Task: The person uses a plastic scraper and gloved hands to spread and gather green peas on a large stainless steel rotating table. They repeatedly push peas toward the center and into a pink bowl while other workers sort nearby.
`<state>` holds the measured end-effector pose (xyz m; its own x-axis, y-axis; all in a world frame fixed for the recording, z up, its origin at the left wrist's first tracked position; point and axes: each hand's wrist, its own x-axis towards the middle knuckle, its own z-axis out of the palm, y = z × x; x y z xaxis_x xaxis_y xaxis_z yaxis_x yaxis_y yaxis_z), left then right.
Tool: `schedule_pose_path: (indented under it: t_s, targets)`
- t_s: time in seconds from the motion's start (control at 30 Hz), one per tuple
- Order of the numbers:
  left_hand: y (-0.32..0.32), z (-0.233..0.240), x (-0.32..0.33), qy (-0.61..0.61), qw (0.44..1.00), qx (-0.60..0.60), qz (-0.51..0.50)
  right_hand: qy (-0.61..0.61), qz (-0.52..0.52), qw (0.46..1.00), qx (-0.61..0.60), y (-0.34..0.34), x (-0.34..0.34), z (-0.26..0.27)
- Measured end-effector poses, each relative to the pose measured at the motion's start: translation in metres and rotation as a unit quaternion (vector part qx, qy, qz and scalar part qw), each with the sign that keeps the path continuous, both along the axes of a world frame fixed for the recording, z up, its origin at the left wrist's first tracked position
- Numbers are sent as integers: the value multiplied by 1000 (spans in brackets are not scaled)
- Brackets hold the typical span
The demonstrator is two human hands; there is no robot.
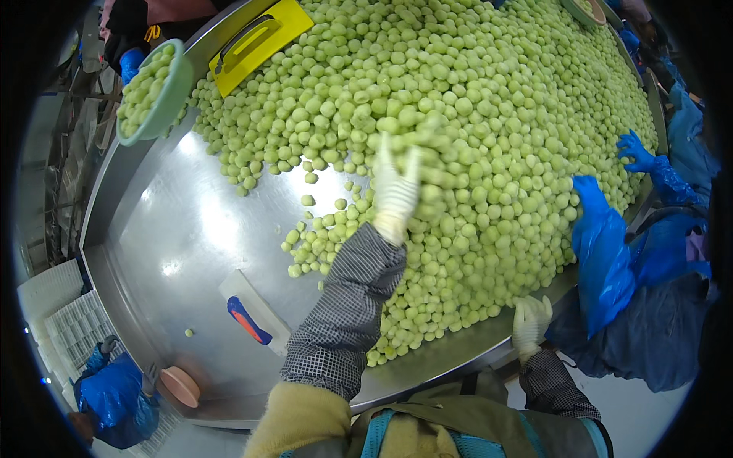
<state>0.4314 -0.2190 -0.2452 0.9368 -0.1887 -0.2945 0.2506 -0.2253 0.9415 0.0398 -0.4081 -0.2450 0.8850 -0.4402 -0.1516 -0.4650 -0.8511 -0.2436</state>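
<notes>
My left hand (396,192), in a white glove, reaches into a wide heap of small, round, pale-green fruits (492,172). Its visible fingers are spread, and the fruits beside them are blurred by motion. I see nothing held in it. At the near rim of the stainless-steel sorting table (166,229), my gloved right hand (529,326) rests against the metal edge beside the heap. Whether its fingers grip the rim is not clear. A plastering trowel (257,315) with a blue and red handle lies on bare steel, left of my left forearm.
A yellow plastic float (260,46) lies at the far edge. Beside it, a blue-gloved hand (131,62) holds a green bowl (163,97) of fruits. Co-workers' blue-gloved hands (635,151) are at the right. A pink basin (180,386) sits at the lower-left corner, near another person (117,401).
</notes>
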Motion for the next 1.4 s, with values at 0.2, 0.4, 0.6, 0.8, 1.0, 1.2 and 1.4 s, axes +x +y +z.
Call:
schedule_pose_path:
  t_s: [0.2,0.4,0.6,0.8,1.0,1.2,1.4]
  targets:
    - [75,12,35,-112,981,-48,-150,24,-21,999,3,-1,-4,6]
    - [369,-89,194,-143,939,64,305,20,-5,1000,7,-2,5,5]
    - [244,-132,206,-84,965,-28,246,-4,4,1000,-29,1,4,5]
    - [33,-62,129,6,959,-267,95,11,-3,1000,-27,1,2,15]
    - [-94,-40,115,-111,985,-130,-35,-20,1,1000,-15,0,8,6]
    - [-183,10,31,-187,946,195,-181,-59,33,998,-12,-3,10,6]
    - [-101,15,-64,-248,900,37,-356,-66,-6,998,5,-3,-3,-1]
